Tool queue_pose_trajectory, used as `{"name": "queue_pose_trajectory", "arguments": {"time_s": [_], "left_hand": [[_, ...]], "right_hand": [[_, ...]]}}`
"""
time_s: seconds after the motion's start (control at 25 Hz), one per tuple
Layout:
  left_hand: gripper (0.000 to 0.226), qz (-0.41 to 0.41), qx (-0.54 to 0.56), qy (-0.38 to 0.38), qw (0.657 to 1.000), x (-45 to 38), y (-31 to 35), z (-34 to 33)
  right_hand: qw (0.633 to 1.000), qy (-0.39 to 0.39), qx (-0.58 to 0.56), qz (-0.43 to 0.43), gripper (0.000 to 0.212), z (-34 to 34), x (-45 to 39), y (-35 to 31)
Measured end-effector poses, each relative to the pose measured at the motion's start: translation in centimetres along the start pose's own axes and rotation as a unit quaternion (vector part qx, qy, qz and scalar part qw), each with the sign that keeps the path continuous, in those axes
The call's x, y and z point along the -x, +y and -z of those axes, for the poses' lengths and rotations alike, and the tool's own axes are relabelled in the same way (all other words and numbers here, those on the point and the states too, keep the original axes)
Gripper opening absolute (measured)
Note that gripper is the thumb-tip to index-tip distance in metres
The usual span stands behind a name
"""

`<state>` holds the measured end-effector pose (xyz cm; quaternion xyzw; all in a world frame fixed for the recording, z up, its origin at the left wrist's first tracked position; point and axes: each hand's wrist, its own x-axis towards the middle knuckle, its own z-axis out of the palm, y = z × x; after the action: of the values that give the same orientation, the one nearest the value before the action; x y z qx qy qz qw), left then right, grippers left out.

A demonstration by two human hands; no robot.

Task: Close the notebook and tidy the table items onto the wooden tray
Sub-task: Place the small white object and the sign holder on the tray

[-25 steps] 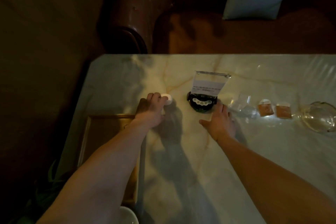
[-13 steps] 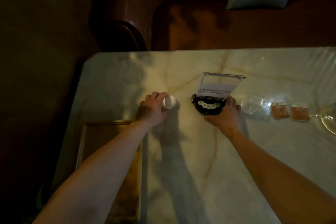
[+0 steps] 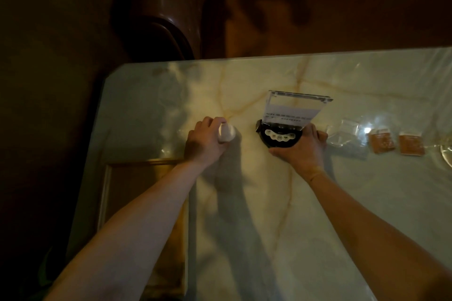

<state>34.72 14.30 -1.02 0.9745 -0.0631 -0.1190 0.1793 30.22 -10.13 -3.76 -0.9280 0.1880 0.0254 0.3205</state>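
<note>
Right hand (image 3: 299, 148) has closed on one black stand (image 3: 278, 137); left hand (image 3: 203, 144) grips one white cap (image 3: 226, 132).

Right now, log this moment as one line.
left hand: holds white object | right hand: grips black sign stand | wooden tray: no items visible

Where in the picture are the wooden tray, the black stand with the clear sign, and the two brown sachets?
wooden tray (image 3: 146, 162): head view, far rim.
black stand (image 3: 278, 138): head view, front face.
brown sachets (image 3: 382, 141): head view, middle of left one.
</note>
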Motion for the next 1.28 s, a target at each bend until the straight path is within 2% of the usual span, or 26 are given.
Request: {"name": "queue_pose_trajectory", "arguments": {"time_s": [0.08,0.24,0.52,0.76,1.04,1.28], "left_hand": [[0.057,0.016,0.008,0.006,1.0,0.1,0.1,-0.2],[0.046,0.058,0.02,0.049,0.997,1.6,0.8,-0.8],[0.041,0.132,0.015,-0.006,0.991,4.5,1.6,-1.0],[0.047,0.126,-0.007,-0.028,0.992,8.2,1.6,-1.0],[0.052,0.118,0.021,-0.048,0.992,11.1,2.4,2.2],[0.054,0.057,-0.012,-0.102,0.993,12.6,-0.3,5.9]], "right_hand": [[1.0,0.003,0.003,0.002,0.094,0.1,-0.1,-0.1],[1.0,0.018,-0.004,0.0,0.094,0.3,0.7,-0.7],[0.999,0.021,0.025,0.029,0.089,0.4,3.3,-0.8],[1.0,-0.027,-0.012,0.01,0.09,1.6,6.2,0.1],[0.997,-0.055,-0.057,0.015,0.088,4.3,10.3,-0.5],[0.995,-0.054,-0.065,0.056,0.087,5.0,13.4,-3.2]]}}
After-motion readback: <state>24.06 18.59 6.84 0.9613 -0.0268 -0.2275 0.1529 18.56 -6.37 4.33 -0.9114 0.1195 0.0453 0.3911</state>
